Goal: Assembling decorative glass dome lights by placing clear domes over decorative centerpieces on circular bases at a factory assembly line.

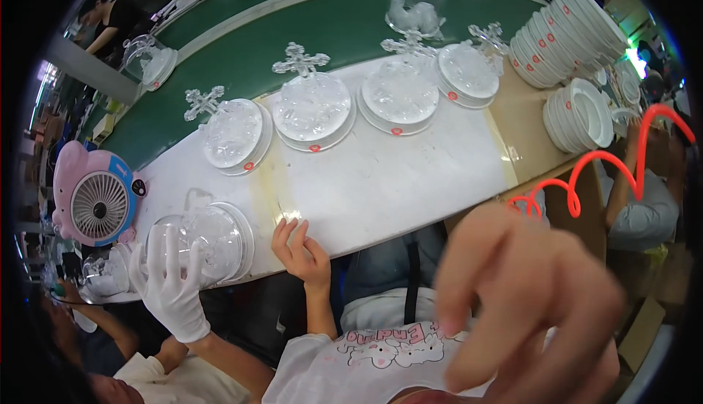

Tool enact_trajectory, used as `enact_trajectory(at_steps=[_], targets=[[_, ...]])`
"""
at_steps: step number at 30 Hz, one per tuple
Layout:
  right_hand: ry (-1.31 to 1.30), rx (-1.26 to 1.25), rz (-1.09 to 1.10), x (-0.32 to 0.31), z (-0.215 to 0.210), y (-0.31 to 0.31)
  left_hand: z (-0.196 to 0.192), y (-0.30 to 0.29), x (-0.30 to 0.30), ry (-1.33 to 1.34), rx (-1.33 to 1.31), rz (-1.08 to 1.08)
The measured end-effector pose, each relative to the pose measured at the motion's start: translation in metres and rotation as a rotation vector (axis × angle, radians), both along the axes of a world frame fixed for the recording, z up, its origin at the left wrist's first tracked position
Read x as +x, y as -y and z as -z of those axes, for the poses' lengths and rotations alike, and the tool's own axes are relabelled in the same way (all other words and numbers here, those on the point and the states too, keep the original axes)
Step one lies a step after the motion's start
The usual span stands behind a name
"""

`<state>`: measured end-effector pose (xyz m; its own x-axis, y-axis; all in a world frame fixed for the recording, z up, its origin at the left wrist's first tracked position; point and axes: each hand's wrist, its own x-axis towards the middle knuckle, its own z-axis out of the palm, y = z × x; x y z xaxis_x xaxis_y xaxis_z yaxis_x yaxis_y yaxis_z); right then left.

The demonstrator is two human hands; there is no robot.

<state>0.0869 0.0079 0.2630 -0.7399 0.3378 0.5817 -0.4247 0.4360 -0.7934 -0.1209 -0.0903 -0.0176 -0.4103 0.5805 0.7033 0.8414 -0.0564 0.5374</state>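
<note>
My left hand is bare and open, fingers loosely bent at the near table edge, holding nothing. Large and blurred close to the camera, my right hand is raised with fingers bent and apart; nothing shows in it. Beyond my left hand is a row of white round bases bearing clear, ornate crosses: the leftmost base, the second base, the third base and the rightmost base. At left, a co-worker's white-gloved hand touches a clear dome on a white base.
A pink and blue fan stands at the left. Stacked white bases rise at the back right, with a shorter stack nearer. A red coiled hose hangs at right. Another dome stands on the green surface.
</note>
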Motion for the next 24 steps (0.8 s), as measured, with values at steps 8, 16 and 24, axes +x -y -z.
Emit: enact_trajectory(at_steps=[8, 16, 24], targets=[[0.013, 0.996, 1.693, -0.049, 0.08, -0.314, -0.002, -0.001, 0.003, -0.065, -0.014, -0.017], [1.091, 0.729, 1.389, -0.027, 0.143, -0.405, 0.002, -0.001, 0.004, -0.062, -0.073, -0.068], [0.751, 0.602, 1.446, -0.025, 0.135, -0.413, 0.0, -0.002, 0.004, -0.067, -0.094, -0.105]])
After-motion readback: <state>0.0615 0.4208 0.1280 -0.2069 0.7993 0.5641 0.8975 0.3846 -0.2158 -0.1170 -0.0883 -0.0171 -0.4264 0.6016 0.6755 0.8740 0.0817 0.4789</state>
